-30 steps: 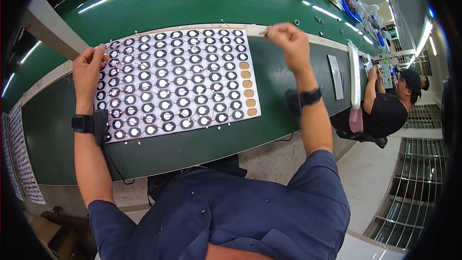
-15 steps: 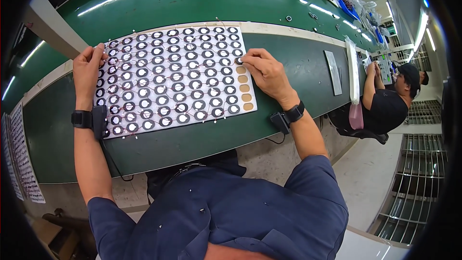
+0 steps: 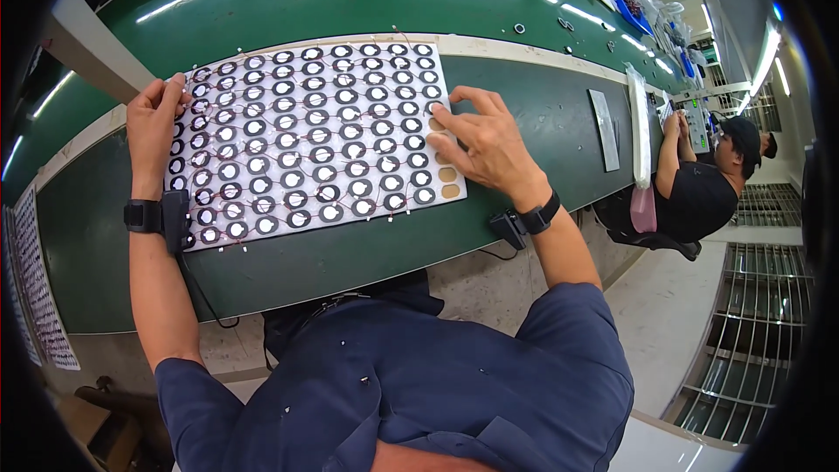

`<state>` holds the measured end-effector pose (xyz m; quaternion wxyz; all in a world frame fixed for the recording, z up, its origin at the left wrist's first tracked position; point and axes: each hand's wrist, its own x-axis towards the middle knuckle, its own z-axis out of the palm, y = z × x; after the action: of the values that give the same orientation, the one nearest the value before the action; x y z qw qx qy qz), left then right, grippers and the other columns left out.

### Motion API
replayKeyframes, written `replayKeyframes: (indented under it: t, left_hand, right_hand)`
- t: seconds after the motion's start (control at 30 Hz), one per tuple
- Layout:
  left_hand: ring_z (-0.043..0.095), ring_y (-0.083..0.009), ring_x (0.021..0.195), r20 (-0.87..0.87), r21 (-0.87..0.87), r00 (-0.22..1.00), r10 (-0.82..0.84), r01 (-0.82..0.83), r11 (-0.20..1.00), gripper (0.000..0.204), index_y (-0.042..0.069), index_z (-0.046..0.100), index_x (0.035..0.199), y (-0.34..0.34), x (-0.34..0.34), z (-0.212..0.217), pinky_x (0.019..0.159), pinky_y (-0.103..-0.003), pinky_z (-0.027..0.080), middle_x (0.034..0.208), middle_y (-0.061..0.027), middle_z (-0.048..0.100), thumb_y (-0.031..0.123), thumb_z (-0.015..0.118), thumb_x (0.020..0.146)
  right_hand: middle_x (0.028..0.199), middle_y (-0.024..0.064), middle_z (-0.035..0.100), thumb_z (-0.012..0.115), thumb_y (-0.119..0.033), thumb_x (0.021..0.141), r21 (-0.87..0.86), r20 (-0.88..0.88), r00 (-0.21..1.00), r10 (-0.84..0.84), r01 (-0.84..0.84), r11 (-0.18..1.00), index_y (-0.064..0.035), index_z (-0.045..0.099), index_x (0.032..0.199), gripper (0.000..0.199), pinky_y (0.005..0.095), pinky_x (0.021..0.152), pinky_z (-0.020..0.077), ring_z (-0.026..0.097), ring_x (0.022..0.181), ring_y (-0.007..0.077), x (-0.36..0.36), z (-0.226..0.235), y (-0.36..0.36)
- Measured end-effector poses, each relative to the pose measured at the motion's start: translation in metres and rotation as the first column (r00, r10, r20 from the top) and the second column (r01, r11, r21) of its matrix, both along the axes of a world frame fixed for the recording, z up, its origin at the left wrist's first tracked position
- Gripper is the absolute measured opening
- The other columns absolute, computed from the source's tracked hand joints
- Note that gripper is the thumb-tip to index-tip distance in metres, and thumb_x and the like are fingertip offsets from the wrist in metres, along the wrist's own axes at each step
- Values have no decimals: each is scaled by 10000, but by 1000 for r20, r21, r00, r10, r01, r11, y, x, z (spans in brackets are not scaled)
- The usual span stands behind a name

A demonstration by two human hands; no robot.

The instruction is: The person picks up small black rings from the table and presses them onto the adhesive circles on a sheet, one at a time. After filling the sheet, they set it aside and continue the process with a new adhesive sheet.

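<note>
A white flat tray [image 3: 293,225] lies in front of me, filled with rows of black oval pieces with white centres and thin red wires. My left hand [image 3: 157,112] is at its upper left corner, thumb and fingers pinched together; what lies between them I cannot make out. Over the right edge hovers my right hand [image 3: 481,140], its fingers spread and bent, holding nothing visible. The index fingertip is close to a black oval piece [image 3: 434,109] in the last column. Below that, tan oval slots [image 3: 449,175] show bare, some partly covered by my fingers.
The tray sits on a green worktable [image 3: 542,140] with a raised ledge behind it. A grey flat plate [image 3: 604,131] and a long white wrapped strip [image 3: 640,127] lie to the right. Beyond, a person [image 3: 699,166] in black works at the bench. A pale post [image 3: 100,48] stands at left.
My right hand has opened from a pinch around the black oval piece, which now rests in its slot in the last column. My left hand has shifted slightly left.
</note>
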<state>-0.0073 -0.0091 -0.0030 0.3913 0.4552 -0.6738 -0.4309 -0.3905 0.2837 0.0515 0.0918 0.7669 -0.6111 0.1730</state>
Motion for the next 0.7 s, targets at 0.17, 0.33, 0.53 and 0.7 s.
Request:
replayKeyframes:
  t: [0.17,0.33,0.53,0.7]
  left_hand:
    - [507,-25,724,19,12,999,36,-36,999,322,36,712,866,-4,11,-8,681,-202,390,802,31,668,300,698,1050]
    - [506,-24,724,-2,11,1000,-19,19,1000,325,32,708,867,-6,7,-7,682,-204,393,795,34,662,300,696,1051]
    - [522,-24,739,9,10,1000,5,-5,1000,353,21,693,847,3,3,-1,691,-206,408,791,36,671,306,686,1056]
    - [520,-23,743,1,20,1000,-16,16,1000,332,30,723,885,-2,6,-4,711,-197,405,801,34,675,317,697,1050]
  right_hand:
    - [1043,114,756,729,-223,981,97,109,994,15,-26,995,-83,784,1161,235,442,954,537,653,1101,329,-25,-1,-12]
    - [1060,191,753,636,-181,1030,-39,148,901,-409,418,908,-85,754,1239,259,461,940,537,671,1075,377,-153,-17,-57]
    - [1022,243,750,624,-172,1027,137,-20,911,-412,411,901,-74,758,1220,254,488,888,555,699,945,418,-232,-25,-86]
    - [980,212,771,681,-182,1000,161,53,879,-474,461,872,-59,773,1182,239,435,831,573,740,872,340,-217,-19,-84]
